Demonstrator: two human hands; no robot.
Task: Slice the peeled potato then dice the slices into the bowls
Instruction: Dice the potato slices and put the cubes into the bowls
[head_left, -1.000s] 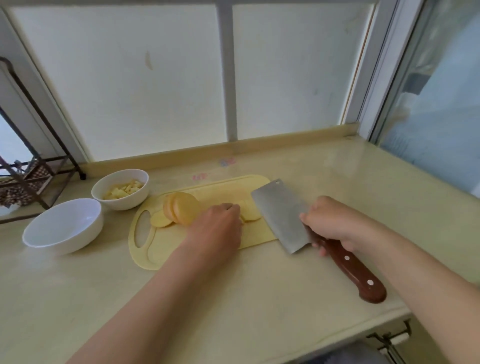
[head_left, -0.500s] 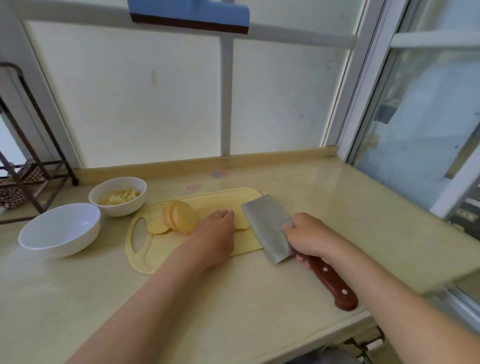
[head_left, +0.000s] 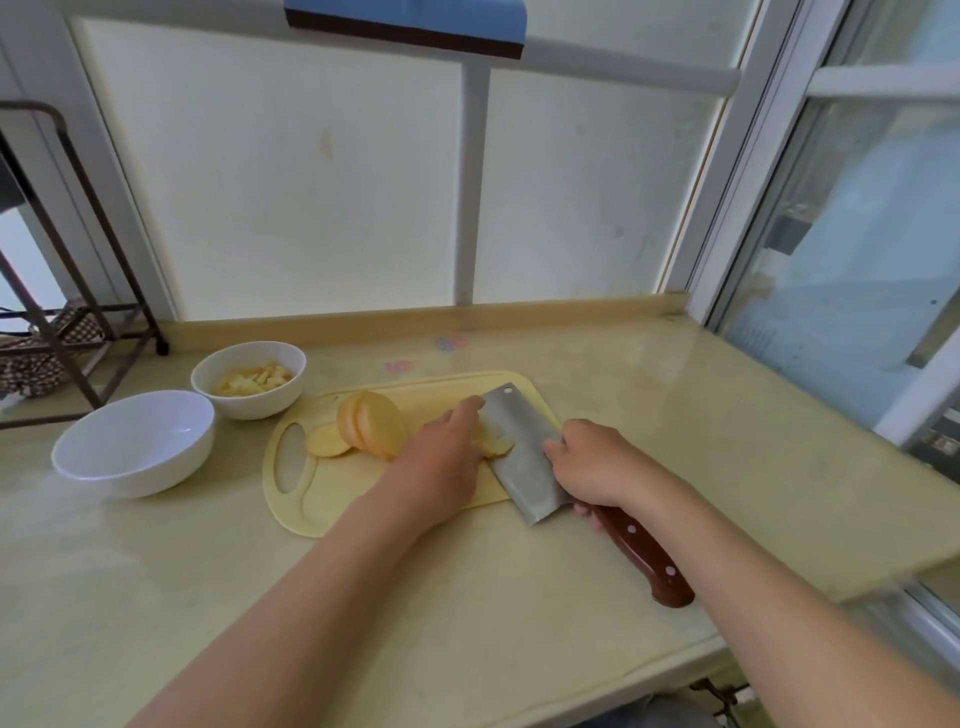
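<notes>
We press our left hand (head_left: 441, 457), fingers together and laid flat, on a few potato slices (head_left: 497, 445) near the middle of the yellow cutting board (head_left: 332, 499). Our right hand (head_left: 592, 462) is wrapped tight round the cleaver (head_left: 519, 457) where handle meets blade, the blade standing against the slices. The rest of the sliced potato (head_left: 371, 423) leans left of them. Diced potato (head_left: 254, 378) lies in the small bowl (head_left: 249, 402), beside a larger white bowl (head_left: 135, 457).
</notes>
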